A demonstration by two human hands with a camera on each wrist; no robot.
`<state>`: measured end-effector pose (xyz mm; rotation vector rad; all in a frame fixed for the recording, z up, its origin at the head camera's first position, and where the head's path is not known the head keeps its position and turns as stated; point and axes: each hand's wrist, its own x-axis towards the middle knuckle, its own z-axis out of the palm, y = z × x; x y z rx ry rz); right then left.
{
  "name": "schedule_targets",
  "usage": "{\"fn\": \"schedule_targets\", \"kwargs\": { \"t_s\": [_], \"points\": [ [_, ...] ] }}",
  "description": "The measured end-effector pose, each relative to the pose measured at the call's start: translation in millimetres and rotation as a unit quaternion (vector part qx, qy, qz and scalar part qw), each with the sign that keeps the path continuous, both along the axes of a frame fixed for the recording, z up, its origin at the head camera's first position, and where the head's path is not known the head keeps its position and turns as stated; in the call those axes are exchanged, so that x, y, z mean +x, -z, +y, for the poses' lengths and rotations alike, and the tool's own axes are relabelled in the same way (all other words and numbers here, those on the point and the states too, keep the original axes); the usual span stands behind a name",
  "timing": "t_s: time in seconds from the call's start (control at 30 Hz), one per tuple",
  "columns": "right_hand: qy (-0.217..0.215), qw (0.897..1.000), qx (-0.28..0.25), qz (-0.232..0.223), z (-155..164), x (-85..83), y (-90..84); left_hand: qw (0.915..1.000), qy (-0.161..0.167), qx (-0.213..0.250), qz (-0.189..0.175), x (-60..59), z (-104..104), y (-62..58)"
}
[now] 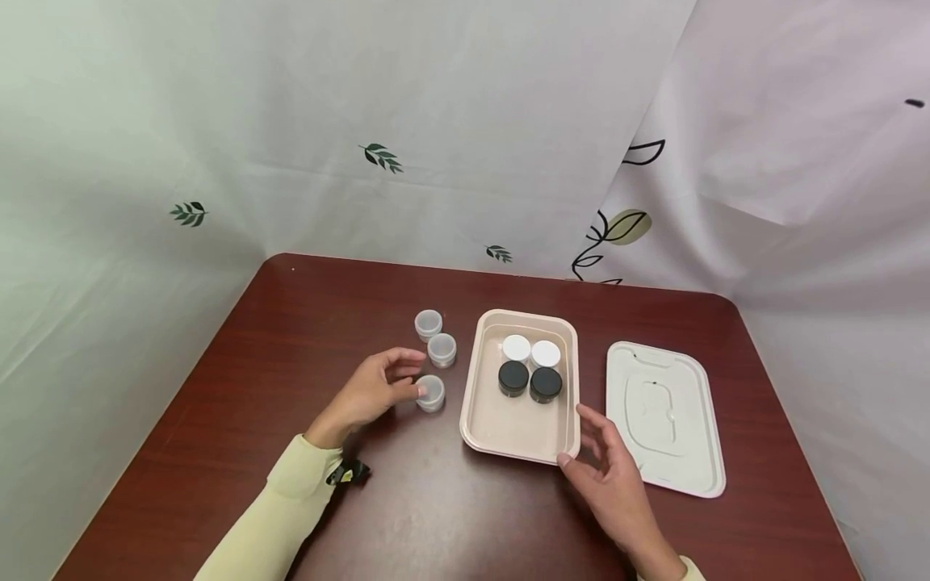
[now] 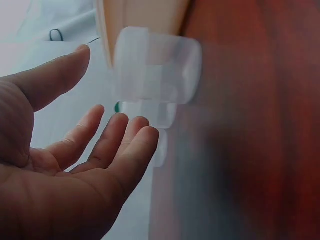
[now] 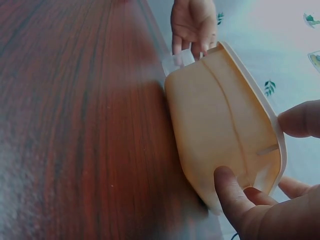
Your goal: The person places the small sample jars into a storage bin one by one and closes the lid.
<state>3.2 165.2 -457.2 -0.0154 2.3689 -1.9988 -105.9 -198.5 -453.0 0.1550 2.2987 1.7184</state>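
The near clear jar (image 1: 433,394) stands on the bench (image 1: 436,516), at the thumb of our left hand (image 1: 374,389), whose fingers are relaxed and parted without gripping it; whether the thumb touches it, we cannot tell. Our right hand (image 1: 612,482), loosely bent, holds the near right corner of the tub (image 1: 519,433) between thumb and fingers. We see two more clear jars (image 1: 441,350) just past the left fingers. Inside the tub are two white-topped jars (image 1: 517,348) and two black jars (image 1: 546,384). To its right lies a white lid (image 1: 663,420).
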Motion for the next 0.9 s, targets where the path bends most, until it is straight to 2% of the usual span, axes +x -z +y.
{"fn": "schedule_targets", "kwargs": {
  "t_s": [0.27,0.57,0.9],
  "points": [
    [0.0,1.0,0.0,-0.002,1,0.8,0.8,0.9981,0.017,0.037,-0.047,7.2,6,10.6],
    [-0.001,1.0,-0.006,0.002,0,0.8,1.5,0.9987,0.023,0.019,-0.042,10.0,9,12.5],
    [0.0,1.0,-0.011,0.008,0,0.4,1.5,0.9997,0.021,0.008,-0.012,11.2,4,8.2]
  ]
}}
